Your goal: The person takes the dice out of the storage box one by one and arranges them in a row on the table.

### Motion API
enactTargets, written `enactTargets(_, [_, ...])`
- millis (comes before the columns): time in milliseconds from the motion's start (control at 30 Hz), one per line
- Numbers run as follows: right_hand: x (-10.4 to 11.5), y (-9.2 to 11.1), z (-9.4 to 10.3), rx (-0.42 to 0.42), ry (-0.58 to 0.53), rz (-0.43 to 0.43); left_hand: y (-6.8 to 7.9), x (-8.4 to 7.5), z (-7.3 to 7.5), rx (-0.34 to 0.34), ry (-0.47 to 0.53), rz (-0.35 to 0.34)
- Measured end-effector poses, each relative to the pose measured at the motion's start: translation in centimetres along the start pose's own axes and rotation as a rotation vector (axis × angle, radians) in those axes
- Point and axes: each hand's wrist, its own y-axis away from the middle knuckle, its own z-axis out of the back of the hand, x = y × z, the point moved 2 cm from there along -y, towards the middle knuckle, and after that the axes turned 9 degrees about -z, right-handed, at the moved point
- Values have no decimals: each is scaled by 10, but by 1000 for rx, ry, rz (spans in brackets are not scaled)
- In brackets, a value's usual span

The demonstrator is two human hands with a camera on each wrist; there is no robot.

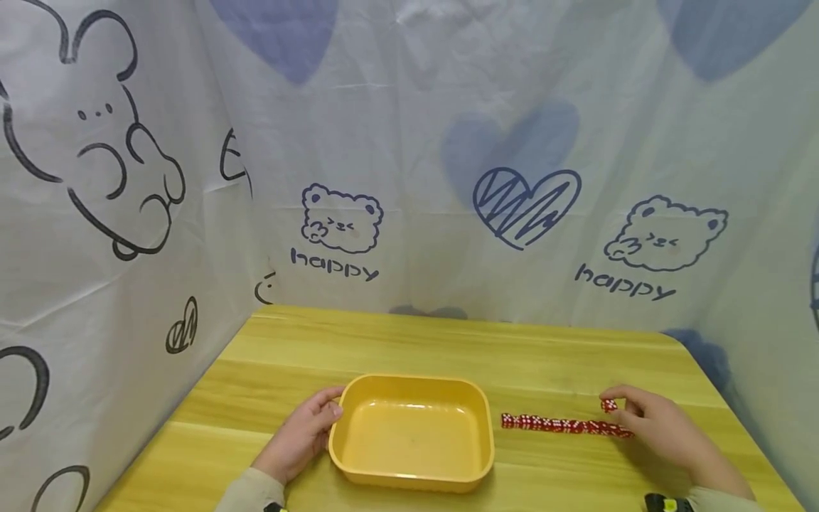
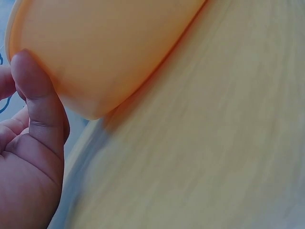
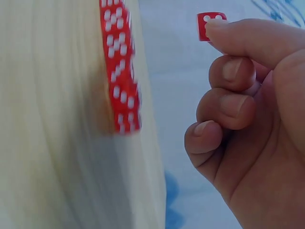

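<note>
A yellow plastic basin (image 1: 409, 478) stands on the table in the head view, with no objects inside. My left hand (image 1: 306, 435) grips its left rim; in the left wrist view the thumb (image 2: 33, 78) lies against the basin wall (image 2: 109, 52). Between thumb and index finger, my right hand (image 1: 665, 427) pinches one red die (image 3: 202, 27) with white pips. Its other fingers are curled toward the palm. The held die is raised above the right end of a row of red dice (image 1: 557, 425), which the hand partly covers in the head view.
The dice row runs from near the basin's right side to my right hand on the yellow wood-grain table (image 1: 448, 345). White cloth (image 1: 409, 142) with printed hearts and bears hangs behind the table and along both sides.
</note>
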Motion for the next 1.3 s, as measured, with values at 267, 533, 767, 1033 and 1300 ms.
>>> enactTargets(267, [-37, 6, 11, 27, -15, -36, 0, 0, -1, -11, 3, 2])
enactTargets(533, [-52, 6, 13, 13, 70, -37, 2, -1, -2, -15, 1, -1])
enactTargets(767, [-58, 7, 12, 19, 87, -13, 3, -1, -2, -4, 1, -15])
enactTargets(1033, [-66, 2, 8, 112, -9, -63, 2, -1, -2, -16, 0, 0])
enactTargets(1300, [-65, -3, 8, 117, 44, -83, 1, -3, -1, -13, -1, 4])
